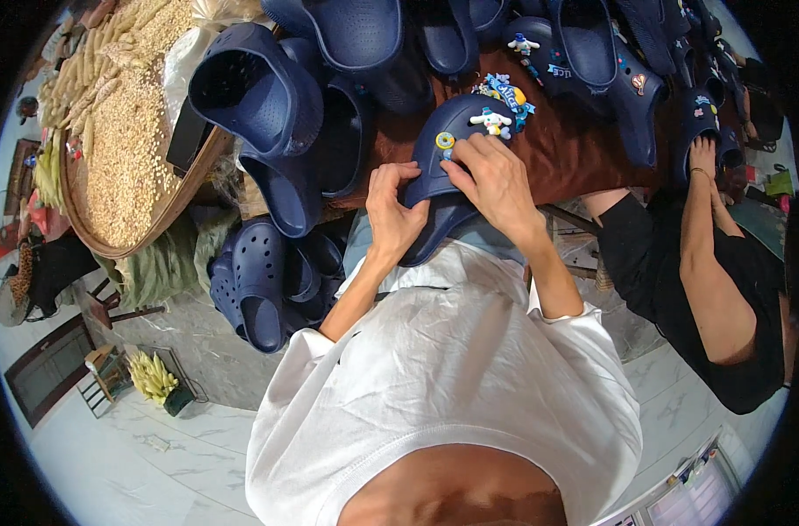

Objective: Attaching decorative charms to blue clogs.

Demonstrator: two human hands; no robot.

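Observation:
A navy foam clog lies in front of me with its toe pointing away. My left hand grips its near left edge, thumb and fingers closed on the rim. My right hand is closed over the clog's upper; what its fingertips pinch is hidden. Just beside them sits a yellow ring-shaped charm. Farther up the toe is a white cartoon charm with a blue hat. Blue and yellow charms cluster at the far end of the toe. Under the clog, another navy clog shows partly.
Navy clogs are piled at the left, with more clogs below. Decorated clogs lie on the brown cover at right. A round tray holds corn kernels and cobs. At far right, another person's hand touches a clog.

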